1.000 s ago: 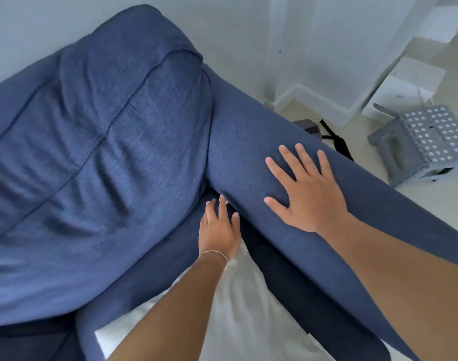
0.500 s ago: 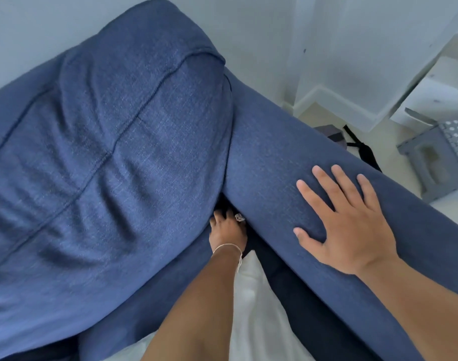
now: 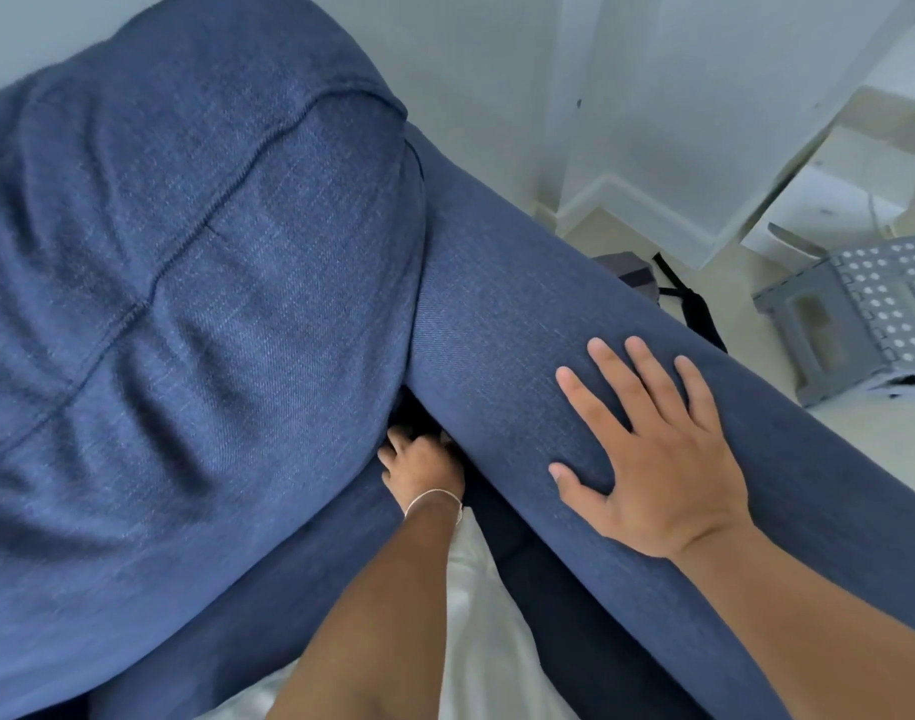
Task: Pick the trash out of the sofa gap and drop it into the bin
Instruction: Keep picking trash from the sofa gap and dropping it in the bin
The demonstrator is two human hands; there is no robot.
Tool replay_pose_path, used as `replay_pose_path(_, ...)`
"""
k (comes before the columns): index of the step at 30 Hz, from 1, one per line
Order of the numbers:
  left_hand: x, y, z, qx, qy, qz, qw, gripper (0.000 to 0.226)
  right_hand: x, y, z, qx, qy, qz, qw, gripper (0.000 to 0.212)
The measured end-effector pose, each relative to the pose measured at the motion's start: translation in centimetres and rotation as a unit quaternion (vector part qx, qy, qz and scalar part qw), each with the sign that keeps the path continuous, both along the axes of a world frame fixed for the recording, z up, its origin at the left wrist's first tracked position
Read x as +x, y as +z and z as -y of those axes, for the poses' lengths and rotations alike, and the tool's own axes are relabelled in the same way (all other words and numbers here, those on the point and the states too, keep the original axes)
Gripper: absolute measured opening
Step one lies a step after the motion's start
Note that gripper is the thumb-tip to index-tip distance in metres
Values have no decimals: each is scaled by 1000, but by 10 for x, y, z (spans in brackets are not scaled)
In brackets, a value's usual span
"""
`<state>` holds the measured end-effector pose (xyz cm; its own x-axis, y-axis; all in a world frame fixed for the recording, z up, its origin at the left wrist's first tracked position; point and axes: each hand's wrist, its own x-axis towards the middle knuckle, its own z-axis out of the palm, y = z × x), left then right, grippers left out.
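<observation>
Trash not visible anywhere, presumably deep in the dark gap (image 3: 411, 415) between back cushion (image 3: 195, 283) and sofa arm (image 3: 497, 314). Left hand (image 3: 419, 467) pushed fingers-first into that gap, fingertips hidden, so cannot tell whether curled on anything (no bin in sight either). Right hand (image 3: 652, 459) spread flat on the sofa arm, fingers apart, gripping nothing, likely bracing the lean and pressing the padding aside. Left forearm straight, reaching over white cloth (image 3: 476, 589).

Left hand (image 3: 424, 462) in sofa gap (image 3: 411, 415), right hand (image 3: 652, 459) flat on armrest (image 3: 497, 304), stool (image 3: 860, 314) right
</observation>
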<state>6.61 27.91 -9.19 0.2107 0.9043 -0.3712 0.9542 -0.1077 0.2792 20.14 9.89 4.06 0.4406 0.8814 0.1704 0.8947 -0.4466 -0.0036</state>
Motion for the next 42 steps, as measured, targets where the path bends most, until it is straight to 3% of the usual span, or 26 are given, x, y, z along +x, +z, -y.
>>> replay_pose_path(6,-21,16,13,-2,-19,118,993,25,1,0,1,-13,-2,-3,1000,84)
replay_pose_path(10,-42,30,27,20,-53,132,990,23,-1,3,0,-31,-11,-9,999,83)
replay_pose_path(18,-87,77,97,66,-68,240,966,18,-8,22,15,-51,4,-70,996,80)
replay_pose_path(25,-57,150,192,30,-53,372,926,4,-12,41,136,-34,-42,-128,990,73)
replay_pose_path(28,-18,174,248,34,-83,421,903,7,-10,45,223,32,-98,-159,982,71)
replay_pose_path(33,42,184,360,3,-273,440,855,11,-3,37,368,129,-305,-206,921,66)
replay_pose_path(37,88,168,436,81,-462,372,801,18,1,26,427,206,-441,-253,836,57)
replay_pose_path(40,119,155,472,120,-536,308,777,16,9,20,451,270,-490,-313,768,53)
replay_pose_path(42,137,149,484,121,-555,263,780,15,15,16,463,278,-485,-322,764,51)
